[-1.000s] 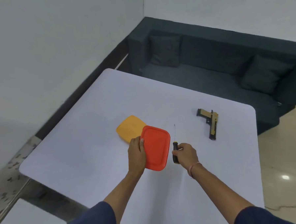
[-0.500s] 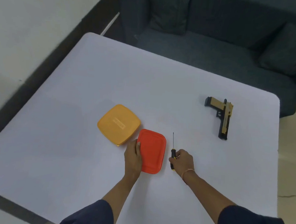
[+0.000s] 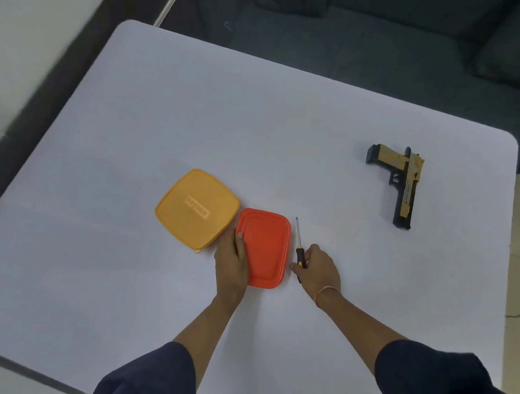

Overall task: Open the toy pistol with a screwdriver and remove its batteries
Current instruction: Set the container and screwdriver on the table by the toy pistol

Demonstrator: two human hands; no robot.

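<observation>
Head view: lid set down, screwdriver in your grip

Your left hand now lies flat along the left edge of the red rectangular plastic lid, thumb on top, pressing it onto the white table; a second ago it was raised. Just beside it sits the orange square plastic container. Your right hand curls around the black-and-yellow screwdriver, tip pointing away. Well apart, far right, the tan-and-black toy pistol lies untouched, unopened.
</observation>
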